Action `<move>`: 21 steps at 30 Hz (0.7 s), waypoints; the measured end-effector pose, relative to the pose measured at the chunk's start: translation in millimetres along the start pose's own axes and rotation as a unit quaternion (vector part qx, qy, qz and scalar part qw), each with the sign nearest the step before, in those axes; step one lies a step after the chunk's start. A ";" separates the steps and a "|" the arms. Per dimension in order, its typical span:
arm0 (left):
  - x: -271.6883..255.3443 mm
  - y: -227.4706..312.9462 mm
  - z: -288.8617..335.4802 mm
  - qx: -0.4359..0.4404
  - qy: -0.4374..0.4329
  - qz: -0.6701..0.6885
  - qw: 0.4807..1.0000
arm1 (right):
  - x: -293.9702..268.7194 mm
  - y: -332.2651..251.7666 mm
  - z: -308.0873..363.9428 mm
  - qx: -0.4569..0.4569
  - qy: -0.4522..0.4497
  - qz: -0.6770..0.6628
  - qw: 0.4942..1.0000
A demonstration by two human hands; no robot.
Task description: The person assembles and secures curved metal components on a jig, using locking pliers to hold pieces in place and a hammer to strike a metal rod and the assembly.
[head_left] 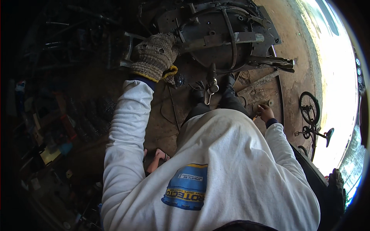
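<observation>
My left hand (156, 56), in a grey knitted work glove with a yellow cuff, is closed at the left end of a flat metal bar (216, 41). Its fingertips are hidden, so what it grips is unclear. The bar lies across a dark steel workpiece (219, 57) with a curved rod over it. Locking pliers (269, 62) are clamped at its right edge, and another clamping tool (212, 82) juts toward me. My bare right hand (265, 112) hangs low by my right thigh, fingers curled around something thin, mostly hidden.
A wrench (260, 21) lies at the workpiece's far right. Metal frames (129, 50) crowd the dark left side. Behind me on the left shows another person's sandalled foot (162, 154). A bicycle (310, 123) stands at the right, and a flat metal strip (258, 82) lies on the floor.
</observation>
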State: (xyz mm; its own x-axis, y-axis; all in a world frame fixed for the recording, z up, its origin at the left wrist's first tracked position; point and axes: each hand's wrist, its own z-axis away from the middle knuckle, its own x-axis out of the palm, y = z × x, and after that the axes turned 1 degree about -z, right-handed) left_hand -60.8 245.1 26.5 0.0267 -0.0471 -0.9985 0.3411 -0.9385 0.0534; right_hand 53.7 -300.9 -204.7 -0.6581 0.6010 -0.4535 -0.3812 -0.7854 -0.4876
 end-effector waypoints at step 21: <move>-13.7 -65.7 14.0 0.101 0.057 -0.141 0.983 | 26.8 26.9 12.4 0.098 -0.009 -0.135 0.986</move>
State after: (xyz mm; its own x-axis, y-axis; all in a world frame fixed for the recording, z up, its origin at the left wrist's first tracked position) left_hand -96.8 302.6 36.5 0.0664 0.2523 -0.9654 0.1563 -0.9582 -0.2396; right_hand 17.8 -307.8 -220.8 -0.5266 0.7904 -0.3130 -0.6604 -0.6122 -0.4349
